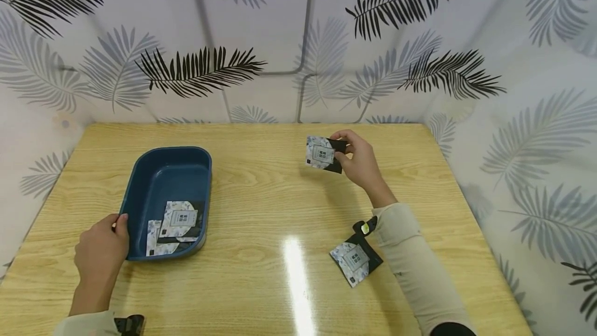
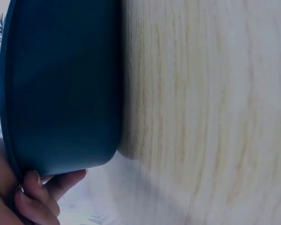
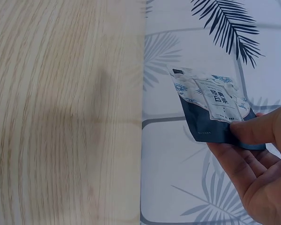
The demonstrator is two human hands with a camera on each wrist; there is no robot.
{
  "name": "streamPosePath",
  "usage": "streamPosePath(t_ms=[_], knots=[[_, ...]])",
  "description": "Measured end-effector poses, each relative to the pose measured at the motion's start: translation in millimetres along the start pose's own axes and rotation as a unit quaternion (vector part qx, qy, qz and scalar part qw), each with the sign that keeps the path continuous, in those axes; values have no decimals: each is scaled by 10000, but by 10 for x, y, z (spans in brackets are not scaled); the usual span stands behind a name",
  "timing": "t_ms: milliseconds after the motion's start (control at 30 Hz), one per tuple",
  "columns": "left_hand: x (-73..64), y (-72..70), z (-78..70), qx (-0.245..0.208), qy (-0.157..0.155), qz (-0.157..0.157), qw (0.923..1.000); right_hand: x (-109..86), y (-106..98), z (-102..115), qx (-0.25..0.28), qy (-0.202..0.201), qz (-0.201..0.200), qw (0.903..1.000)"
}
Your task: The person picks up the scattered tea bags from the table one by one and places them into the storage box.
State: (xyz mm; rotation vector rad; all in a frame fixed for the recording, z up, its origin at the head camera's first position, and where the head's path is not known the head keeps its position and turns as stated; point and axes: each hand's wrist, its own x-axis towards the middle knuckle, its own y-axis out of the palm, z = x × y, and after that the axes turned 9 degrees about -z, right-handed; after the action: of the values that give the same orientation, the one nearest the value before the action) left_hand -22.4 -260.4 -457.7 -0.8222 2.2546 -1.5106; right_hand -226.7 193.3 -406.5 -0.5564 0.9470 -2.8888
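The left hand [image 1: 100, 247] gripped the tub [image 1: 178, 178]; the right hand [image 1: 363, 164], pinching 1 sachet [image 1: 321, 153] endwise (toward the table's [image 1: 254, 196] far edge), risked dropping it.

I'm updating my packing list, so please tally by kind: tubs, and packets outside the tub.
Tubs: 1, the blue tub
Packets outside it: 2, the held packet and the tabletop packet
Total: 3

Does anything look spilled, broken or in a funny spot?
I see nothing spilled or torn. One packet lies askew on the table, beside the right sleeve and outside the blue tub. It looks a little out of place because other packets lie overlapping inside the tub.
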Motion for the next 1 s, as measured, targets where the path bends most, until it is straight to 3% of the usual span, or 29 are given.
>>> streamPosePath(t_ms=[600, 1000], knots=[[-1, 1, 76, -26, 55, 72, 10000, -41, 201, 286, 328, -512, -131, 9981], [11, -18, 138, -27, 141, 78, 9999, -105, 315, 394, 488, -526, -113, 9974]])
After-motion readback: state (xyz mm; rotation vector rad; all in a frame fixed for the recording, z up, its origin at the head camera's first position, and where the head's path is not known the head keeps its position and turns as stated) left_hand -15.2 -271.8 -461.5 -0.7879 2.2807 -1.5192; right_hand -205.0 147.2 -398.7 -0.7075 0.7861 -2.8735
